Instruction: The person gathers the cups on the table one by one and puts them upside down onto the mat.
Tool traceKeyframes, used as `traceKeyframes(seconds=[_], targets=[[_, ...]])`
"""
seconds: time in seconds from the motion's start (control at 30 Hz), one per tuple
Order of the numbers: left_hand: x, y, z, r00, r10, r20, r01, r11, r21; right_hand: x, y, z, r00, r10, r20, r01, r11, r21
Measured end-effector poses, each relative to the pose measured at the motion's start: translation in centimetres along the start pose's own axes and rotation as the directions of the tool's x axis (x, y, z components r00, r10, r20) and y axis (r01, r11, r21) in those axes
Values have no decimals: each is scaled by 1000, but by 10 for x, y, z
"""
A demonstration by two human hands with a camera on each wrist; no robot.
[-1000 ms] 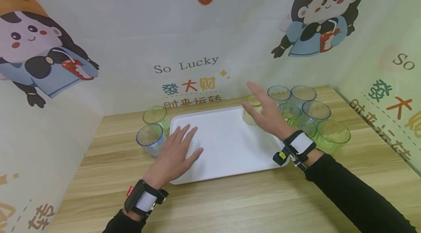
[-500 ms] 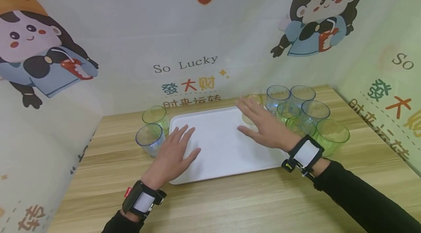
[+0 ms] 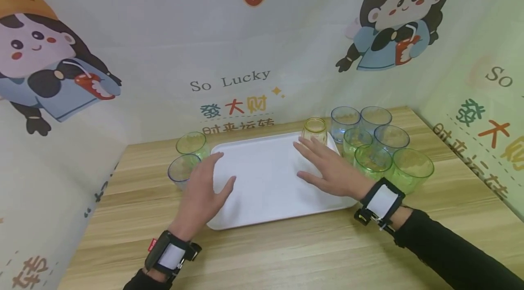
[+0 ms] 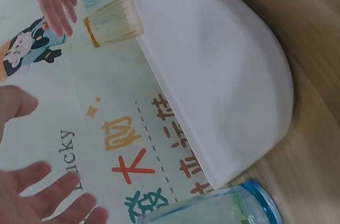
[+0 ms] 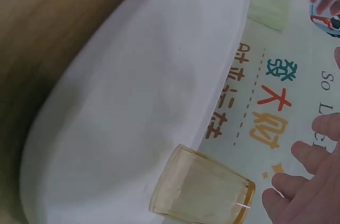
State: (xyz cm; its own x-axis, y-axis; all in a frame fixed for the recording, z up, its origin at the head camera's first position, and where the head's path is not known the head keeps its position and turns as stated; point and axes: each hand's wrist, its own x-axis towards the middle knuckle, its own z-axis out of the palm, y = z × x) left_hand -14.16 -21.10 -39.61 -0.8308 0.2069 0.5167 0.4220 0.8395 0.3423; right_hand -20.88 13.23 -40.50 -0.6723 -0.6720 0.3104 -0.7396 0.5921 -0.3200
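A yellow glass stands at the back right corner of the white tray. My right hand is spread over the tray's right side, in front of that glass, holding nothing; the right wrist view shows the yellow glass beside its fingers. My left hand hovers over the tray's left edge with thumb and fingers apart, partly hiding a blue-rimmed glass. Behind that one is a green glass. In the left wrist view the fingers are spread near the blue-rimmed glass, without visible contact.
Several blue-rimmed and green glasses, among them a green one at the front, stand close together right of the tray. A printed cloth rises behind the wooden table and along its sides.
My left hand has shifted left and turned toward the blue-rimmed glass. My right hand has drawn down from beside the yellow glass, which now shows more fully.
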Motion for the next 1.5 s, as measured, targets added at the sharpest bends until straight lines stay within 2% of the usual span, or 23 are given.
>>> traceKeyframes(seconds=[0.07,0.2,0.27,0.37,0.47,0.57,0.67,0.73,0.87,1.03,1.5], targets=[[0,-6,-3,995,0,-101,1,1000,12,-2,0,2,1000,-4,4,4,1000,0],[1,-20,-10,967,-22,-252,30,999,32,-6,1,6,1000,0,10,0,1000,3],[-1,-29,-13,952,-69,-299,79,997,21,-7,1,8,1000,2,14,-2,1000,6],[-4,-40,-18,928,-202,-311,207,978,-18,-9,1,9,1000,1,18,-1,1000,18],[-8,-49,-22,898,-374,-229,366,927,-81,-10,1,10,1000,-2,19,2,1000,29],[-11,-54,-25,851,-522,-66,511,850,-129,-11,1,12,1000,3,24,-4,999,38],[-13,-60,-25,795,-601,82,606,782,-149,-13,2,14,999,9,31,-10,999,40],[-15,-63,-24,770,-624,138,639,751,-170,-14,3,16,999,9,34,-10,999,40],[-17,-70,-20,753,-636,167,658,722,-214,-15,3,17,1000,-1,28,0,999,46],[-18,-71,-17,732,-654,190,681,697,-225,-17,4,19,1000,-3,31,2,999,38],[-18,-72,-15,725,-661,192,687,679,-257,-19,6,22,1000,-10,25,10,1000,22]])
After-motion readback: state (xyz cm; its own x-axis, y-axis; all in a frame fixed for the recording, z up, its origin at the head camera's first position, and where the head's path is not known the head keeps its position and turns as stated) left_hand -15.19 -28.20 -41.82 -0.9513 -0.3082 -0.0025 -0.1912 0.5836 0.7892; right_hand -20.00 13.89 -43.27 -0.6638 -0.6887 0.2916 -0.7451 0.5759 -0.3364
